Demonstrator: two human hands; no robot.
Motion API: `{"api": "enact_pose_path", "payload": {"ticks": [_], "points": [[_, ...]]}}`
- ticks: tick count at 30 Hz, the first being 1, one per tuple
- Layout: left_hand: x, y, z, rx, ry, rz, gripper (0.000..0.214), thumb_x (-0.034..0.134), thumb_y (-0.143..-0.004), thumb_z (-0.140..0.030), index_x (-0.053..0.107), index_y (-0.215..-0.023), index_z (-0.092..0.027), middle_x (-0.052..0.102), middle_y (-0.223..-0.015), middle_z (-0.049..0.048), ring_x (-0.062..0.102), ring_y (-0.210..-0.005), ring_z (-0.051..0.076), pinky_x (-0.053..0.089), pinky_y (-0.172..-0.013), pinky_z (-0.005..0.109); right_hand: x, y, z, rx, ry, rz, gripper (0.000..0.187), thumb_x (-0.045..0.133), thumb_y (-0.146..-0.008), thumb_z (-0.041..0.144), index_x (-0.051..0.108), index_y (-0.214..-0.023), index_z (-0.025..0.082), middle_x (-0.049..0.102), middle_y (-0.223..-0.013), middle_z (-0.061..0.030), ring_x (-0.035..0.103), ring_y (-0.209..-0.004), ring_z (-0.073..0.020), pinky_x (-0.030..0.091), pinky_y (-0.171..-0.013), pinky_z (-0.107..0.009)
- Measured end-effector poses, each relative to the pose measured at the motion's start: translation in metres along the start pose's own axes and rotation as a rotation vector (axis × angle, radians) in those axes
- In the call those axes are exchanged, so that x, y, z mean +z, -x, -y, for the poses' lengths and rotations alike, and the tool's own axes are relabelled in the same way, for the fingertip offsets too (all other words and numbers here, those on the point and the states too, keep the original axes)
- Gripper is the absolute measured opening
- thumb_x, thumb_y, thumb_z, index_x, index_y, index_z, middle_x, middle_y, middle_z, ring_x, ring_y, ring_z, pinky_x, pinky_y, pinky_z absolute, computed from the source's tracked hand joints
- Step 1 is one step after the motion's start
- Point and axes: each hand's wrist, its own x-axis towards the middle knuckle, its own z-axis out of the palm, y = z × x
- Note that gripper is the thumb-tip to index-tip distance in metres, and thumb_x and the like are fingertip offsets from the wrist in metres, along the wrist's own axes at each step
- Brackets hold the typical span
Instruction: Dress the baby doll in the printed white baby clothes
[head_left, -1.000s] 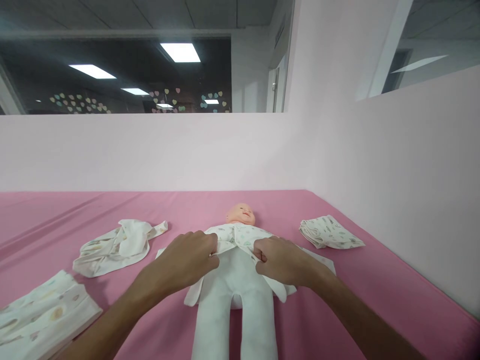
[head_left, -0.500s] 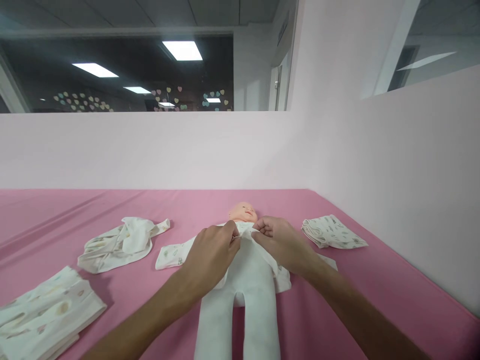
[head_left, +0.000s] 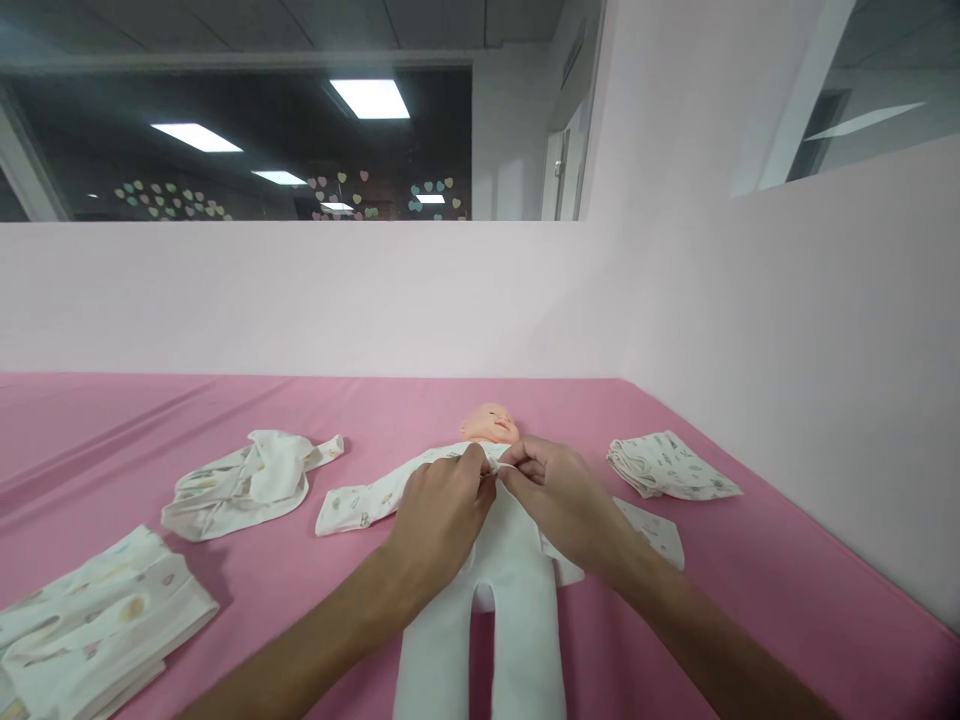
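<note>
A baby doll (head_left: 517, 620) with a white cloth body lies on its back, head away from me. It wears a white printed baby shirt (head_left: 358, 506), sleeves spread to both sides and the front parted over the belly. Just below the doll's chin, my left hand (head_left: 444, 512) pinches the shirt's front edge. My right hand (head_left: 559, 490) pinches the shirt too, its fingertips almost touching those of the left. The exact bit of cloth between the fingertips is mostly hidden by my fingers.
The doll lies on a pink sheet (head_left: 315, 610) against white walls (head_left: 315, 300). To the left are a crumpled white garment (head_left: 247, 485) and a folded printed cloth (head_left: 105, 620). On the right sits another folded printed cloth (head_left: 671, 465). Windows (head_left: 285, 140) are set above the wall.
My two hands have come closer together at the doll's neckline, the left moving right. More of both shirt sleeves shows now. The view has shifted slightly.
</note>
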Motion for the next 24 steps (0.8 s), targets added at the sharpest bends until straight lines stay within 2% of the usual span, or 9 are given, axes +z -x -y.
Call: {"api": "enact_pose_path", "payload": {"ticks": [7,11,14,16,18,24], "points": [[-0.002,-0.002,-0.002,-0.045,0.078,0.012,0.021,0.045,-0.090,-0.017,0.037,-0.072,-0.024,0.051,-0.061,-0.0014,0.041,-0.055,0.017,0.019,-0.054,0.030,0.002,0.004,0.005,-0.074,0.036,0.032,0.017,0.045,-0.085,0.024,0.059,-0.074,0.022,0.057,-0.069,0.0013,0.047,-0.061,-0.0130,0.032,-0.051,-0.025],[-0.008,-0.004,0.002,-0.067,0.315,0.048,0.018,0.051,-0.087,-0.025,0.048,-0.069,-0.023,0.056,-0.064,-0.0019,0.047,-0.058,0.016,0.027,-0.052,0.027,-0.004,0.005,0.008,-0.084,0.073,0.084,0.021,0.042,-0.083,0.020,0.041,-0.061,0.021,0.039,-0.062,0.0038,0.032,-0.055,-0.0101,0.022,-0.047,-0.026],[-0.010,-0.006,0.007,-0.096,0.603,0.175,0.012,0.055,-0.085,-0.027,0.057,-0.075,-0.021,0.062,-0.065,-0.0020,0.056,-0.059,0.016,0.040,-0.055,0.027,-0.009,0.006,0.009,-0.081,0.102,0.144,0.023,0.038,-0.081,0.015,0.028,-0.061,0.021,0.024,-0.059,0.0050,0.020,-0.053,-0.0095,0.015,-0.046,-0.027],[-0.009,-0.007,0.010,-0.136,0.798,0.279,0.010,0.055,-0.085,-0.024,0.061,-0.079,-0.018,0.067,-0.070,0.0005,0.063,-0.066,0.017,0.048,-0.062,0.028,-0.012,0.006,0.009,-0.096,0.118,0.180,0.022,0.035,-0.080,0.013,0.029,-0.061,0.020,0.028,-0.058,0.0056,0.020,-0.052,-0.0090,0.015,-0.045,-0.027],[-0.009,-0.009,0.012,-0.168,0.933,0.332,0.011,0.056,-0.085,-0.022,0.064,-0.081,-0.016,0.072,-0.079,0.0049,0.068,-0.075,0.018,0.052,-0.070,0.030,-0.013,0.006,0.009,-0.113,0.125,0.192,0.021,0.034,-0.080,0.012,0.034,-0.060,0.020,0.033,-0.058,0.0061,0.022,-0.052,-0.0083,0.016,-0.045,-0.027],[-0.011,-0.011,0.009,-0.242,1.092,0.327,0.023,0.053,-0.091,-0.026,0.070,-0.089,-0.011,0.074,-0.094,0.0119,0.070,-0.088,0.021,0.055,-0.083,0.035,-0.009,0.005,0.007,-0.070,0.085,0.120,0.025,0.038,-0.086,0.017,0.044,-0.061,0.020,0.024,-0.059,0.0060,0.019,-0.051,-0.0073,0.015,-0.044,-0.024]]}}
